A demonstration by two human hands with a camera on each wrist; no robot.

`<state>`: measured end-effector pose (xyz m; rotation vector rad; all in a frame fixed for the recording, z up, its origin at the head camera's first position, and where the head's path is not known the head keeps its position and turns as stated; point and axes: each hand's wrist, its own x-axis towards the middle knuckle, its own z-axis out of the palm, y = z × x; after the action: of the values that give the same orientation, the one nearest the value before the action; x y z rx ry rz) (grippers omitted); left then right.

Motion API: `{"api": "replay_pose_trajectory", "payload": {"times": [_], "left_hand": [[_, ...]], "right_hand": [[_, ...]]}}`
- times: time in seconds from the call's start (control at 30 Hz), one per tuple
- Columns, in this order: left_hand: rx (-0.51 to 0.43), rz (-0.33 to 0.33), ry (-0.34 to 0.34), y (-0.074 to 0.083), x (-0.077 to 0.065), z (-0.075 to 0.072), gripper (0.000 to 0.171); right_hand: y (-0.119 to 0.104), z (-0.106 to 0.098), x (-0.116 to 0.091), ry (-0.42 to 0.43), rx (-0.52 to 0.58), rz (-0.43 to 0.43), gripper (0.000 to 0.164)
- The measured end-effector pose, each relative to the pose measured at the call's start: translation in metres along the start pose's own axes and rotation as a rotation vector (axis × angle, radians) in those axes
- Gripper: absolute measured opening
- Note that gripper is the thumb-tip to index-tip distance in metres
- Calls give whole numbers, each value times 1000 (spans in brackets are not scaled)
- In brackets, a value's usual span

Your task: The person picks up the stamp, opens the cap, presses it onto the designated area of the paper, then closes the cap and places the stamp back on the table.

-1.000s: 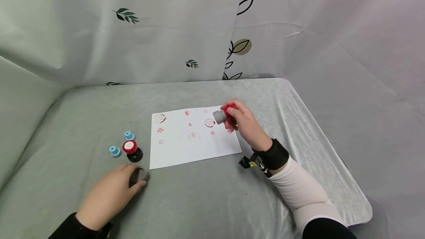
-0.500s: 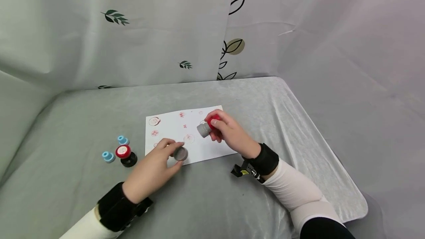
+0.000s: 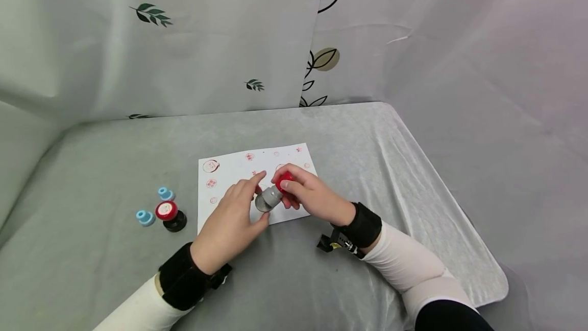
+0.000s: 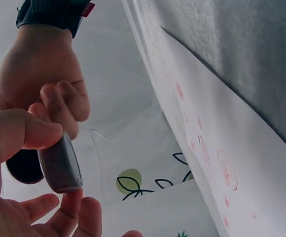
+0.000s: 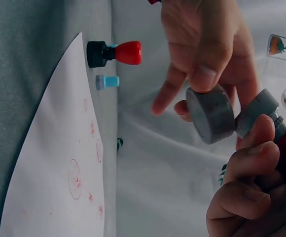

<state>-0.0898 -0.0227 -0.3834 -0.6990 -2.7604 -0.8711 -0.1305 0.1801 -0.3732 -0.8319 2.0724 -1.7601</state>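
In front of me my left hand (image 3: 229, 223) pinches a round grey cap (image 5: 213, 117) between thumb and fingers. My right hand (image 3: 319, 198) grips the red handle (image 3: 284, 182) of a stamp with a grey body (image 5: 257, 111). Cap and stamp end overlap in the head view, close together above the paper. White paper (image 3: 280, 218) printed with red stamp marks lies beneath, partly hidden by both hands. In the left wrist view the cap (image 4: 59, 168) shows edge-on, its flat face turned from the stamp.
Left of the paper stands a stamp with a red knob (image 3: 166, 211) and black base (image 3: 175, 222). Two small light-blue stamps (image 3: 145, 217) are beside it. A grey cloth (image 3: 115, 269) covers the table, and a white curtain with leaf prints (image 3: 206, 40) hangs behind.
My left hand has brought the grey cap from the table's left side rightward to the stamp. My right hand has moved the red-handled stamp left and down, toward the left hand.
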Motion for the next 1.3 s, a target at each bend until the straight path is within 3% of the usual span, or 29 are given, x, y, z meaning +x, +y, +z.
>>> {"api": "replay_pose_trajectory", "payload": {"times": [0.23, 0.4, 0.5, 0.63, 0.87, 1.1, 1.3], "left_hand": [[32, 64, 36, 5, -1, -3, 70], [56, 95, 46, 5, -1, -4, 68], [70, 104, 49, 5, -2, -4, 66], [79, 112, 62, 4, -2, -4, 64], [111, 93, 79, 7, -3, -3, 60], [114, 95, 109, 6, -5, -1, 57], [150, 65, 114, 6, -7, 0, 45]], "right_hand": [[0, 2, -4, 2, -53, 54, 11], [-17, 5, -7, 4, -75, 67, 11], [-20, 6, -6, 1, -114, 69, 9], [-7, 5, -5, -2, -174, 47, 7], [-30, 10, -7, 1, -275, 41, 10], [4, 12, -5, -4, -267, 33, 14], [7, 15, -3, -3, -331, 39, 41]]}}
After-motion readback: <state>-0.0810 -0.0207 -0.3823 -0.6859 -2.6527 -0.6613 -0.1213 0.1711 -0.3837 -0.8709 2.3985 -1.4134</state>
